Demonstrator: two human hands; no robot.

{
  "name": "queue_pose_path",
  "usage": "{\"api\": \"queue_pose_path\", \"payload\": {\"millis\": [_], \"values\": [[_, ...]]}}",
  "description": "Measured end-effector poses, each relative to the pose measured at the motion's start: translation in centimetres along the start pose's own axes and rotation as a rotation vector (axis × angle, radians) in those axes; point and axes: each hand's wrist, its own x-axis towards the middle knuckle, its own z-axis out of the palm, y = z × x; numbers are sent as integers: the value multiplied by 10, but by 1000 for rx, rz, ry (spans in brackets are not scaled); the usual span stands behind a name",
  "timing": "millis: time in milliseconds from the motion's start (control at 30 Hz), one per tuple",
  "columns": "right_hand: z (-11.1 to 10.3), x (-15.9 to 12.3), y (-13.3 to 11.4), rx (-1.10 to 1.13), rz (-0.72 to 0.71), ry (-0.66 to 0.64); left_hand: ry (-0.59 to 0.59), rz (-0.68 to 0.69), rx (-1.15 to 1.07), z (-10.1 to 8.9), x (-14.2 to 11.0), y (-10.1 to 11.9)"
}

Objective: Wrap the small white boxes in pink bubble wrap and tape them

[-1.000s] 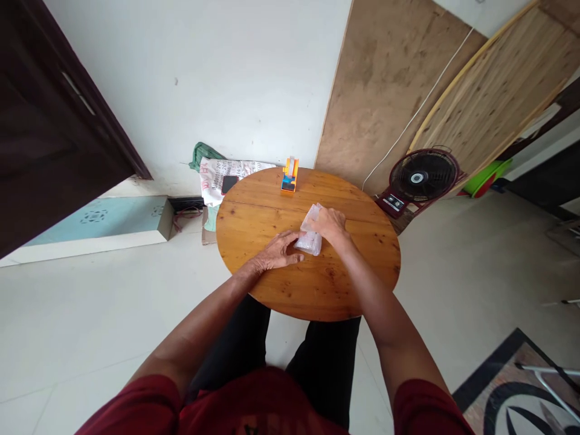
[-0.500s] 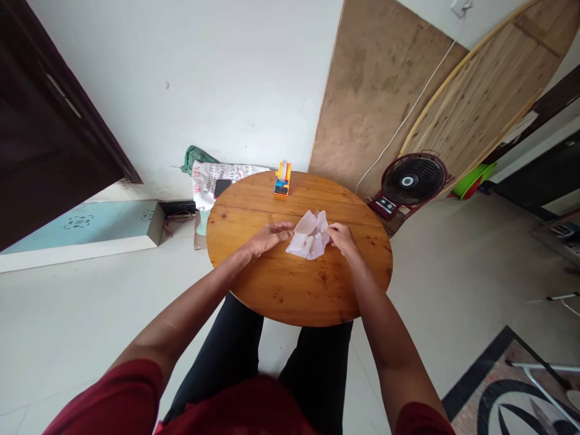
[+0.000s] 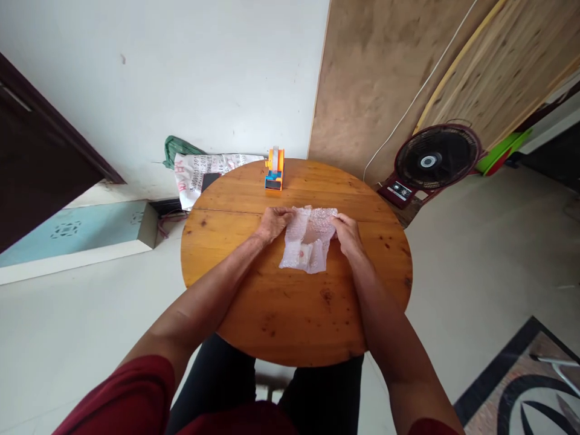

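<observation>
Bubble wrap on round table, between hands, well in from near edge. Left hand — fingers nearly closed, pinching wrap's far left corner. Right hand — pinching far right corner. Tape dispenser near table's far edge.

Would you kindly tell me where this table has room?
The table shows bare wood between its near edge and the bubble wrap, left of the left hand and right of the right hand. Both hands crowd the middle, holding the wrap; the tape dispenser stands near the far edge.
</observation>
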Motion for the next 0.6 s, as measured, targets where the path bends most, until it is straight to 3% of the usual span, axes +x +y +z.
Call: {"api": "queue_pose_path", "payload": {"millis": [200,333,433,533,600], "values": [[6,-4,-8,274,63,-117,86,94,125,-1,-10,12],[10,-12,-15,524,103,-266,116,252,601,0,-30,27],[11,-19,-21,599,102,-352,98,270,821,0,-37,33],[13,-22,-24,639,80,-419,85,259,793,0,-35,31],[14,-21,-22,645,66,-428,83,211,579,1,-30,28]]}}
